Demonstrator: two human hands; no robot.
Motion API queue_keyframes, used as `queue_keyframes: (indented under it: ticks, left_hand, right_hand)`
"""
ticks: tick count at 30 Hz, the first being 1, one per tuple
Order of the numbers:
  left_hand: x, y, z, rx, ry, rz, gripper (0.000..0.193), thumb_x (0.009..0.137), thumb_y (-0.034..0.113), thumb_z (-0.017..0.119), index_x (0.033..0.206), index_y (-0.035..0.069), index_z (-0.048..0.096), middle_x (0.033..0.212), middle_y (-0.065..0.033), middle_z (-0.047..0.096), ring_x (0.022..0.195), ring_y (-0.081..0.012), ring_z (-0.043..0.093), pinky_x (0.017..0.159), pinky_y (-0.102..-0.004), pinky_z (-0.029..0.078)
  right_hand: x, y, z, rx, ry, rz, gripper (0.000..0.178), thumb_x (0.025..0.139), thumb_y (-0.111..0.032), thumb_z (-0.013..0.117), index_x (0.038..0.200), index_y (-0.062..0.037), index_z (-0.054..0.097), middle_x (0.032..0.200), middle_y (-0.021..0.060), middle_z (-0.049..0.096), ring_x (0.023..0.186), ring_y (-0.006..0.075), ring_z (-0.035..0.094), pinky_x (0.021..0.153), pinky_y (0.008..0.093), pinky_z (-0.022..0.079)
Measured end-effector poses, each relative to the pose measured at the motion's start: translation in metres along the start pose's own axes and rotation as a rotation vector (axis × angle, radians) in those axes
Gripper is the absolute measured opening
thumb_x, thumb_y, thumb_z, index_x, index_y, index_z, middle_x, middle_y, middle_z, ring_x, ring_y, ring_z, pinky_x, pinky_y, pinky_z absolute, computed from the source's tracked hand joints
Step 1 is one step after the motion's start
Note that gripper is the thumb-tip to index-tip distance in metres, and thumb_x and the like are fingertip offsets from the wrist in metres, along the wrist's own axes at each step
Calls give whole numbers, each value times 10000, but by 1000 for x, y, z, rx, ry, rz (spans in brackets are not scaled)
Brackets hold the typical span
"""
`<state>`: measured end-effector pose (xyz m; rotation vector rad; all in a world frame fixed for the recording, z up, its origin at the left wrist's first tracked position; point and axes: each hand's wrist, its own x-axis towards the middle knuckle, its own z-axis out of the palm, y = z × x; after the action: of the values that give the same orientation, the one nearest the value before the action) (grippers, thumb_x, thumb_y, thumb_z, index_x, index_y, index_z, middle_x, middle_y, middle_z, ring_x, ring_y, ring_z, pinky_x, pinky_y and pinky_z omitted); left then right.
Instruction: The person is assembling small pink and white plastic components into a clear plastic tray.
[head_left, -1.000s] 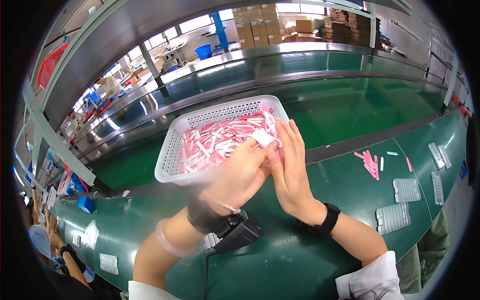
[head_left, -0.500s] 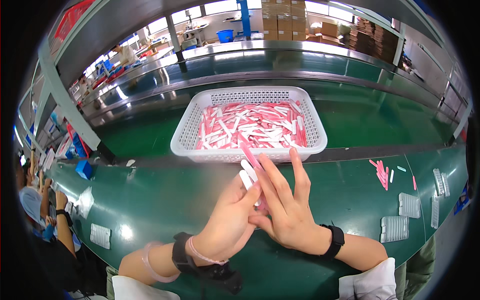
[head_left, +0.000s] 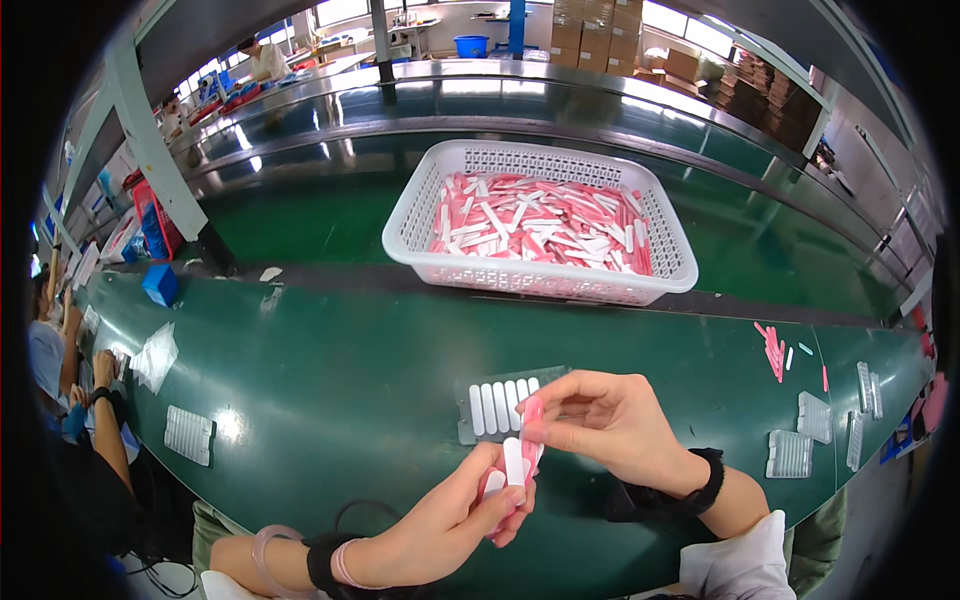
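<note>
While the left hand [head_left: 462, 512] grips pink-and-white strips [head_left: 514, 460] — long axes pointing roughly forward — the right hand [head_left: 625, 428] pinches a pink strip [head_left: 533, 408], a clear tray [head_left: 465, 431] lying just beyond both hands.

No lettering, number or sign can be read on anything here.

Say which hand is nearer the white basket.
Right. The right hand, fingers on a pink stick, is on the person's side of the basket; the left hand, holding sticks, is farther from it, closer to the person.
</note>
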<state>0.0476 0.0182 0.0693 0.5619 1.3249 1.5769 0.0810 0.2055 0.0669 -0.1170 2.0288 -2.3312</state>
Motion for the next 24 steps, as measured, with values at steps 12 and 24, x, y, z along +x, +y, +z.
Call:
queue_keyframes:
  ticks: [12, 24]
  left_hand:
    - [11, -14, -39, -338, -83, -52, 195, 916, 130, 385, 1078, 23, 400, 846, -62, 482, 554, -54, 345, 433, -181, 255]
    - [18, -39, -71, -336, -7, -157, 159, 908, 125, 396, 1017, 14, 429, 828, -70, 492, 563, -49, 371, 436, -179, 280]
  right_hand:
    - [16, 20, -6, -29, 54, -27, 274, 792, -27, 594, 1053, 38, 540, 864, 87, 605, 746, 115, 572, 711, 245, 481]
    - [38, 25, -60, -416, 115, 310, 163, 749, -93, 660, 790, 54, 602, 678, 78, 615, 584, 96, 582, 557, 213, 467]
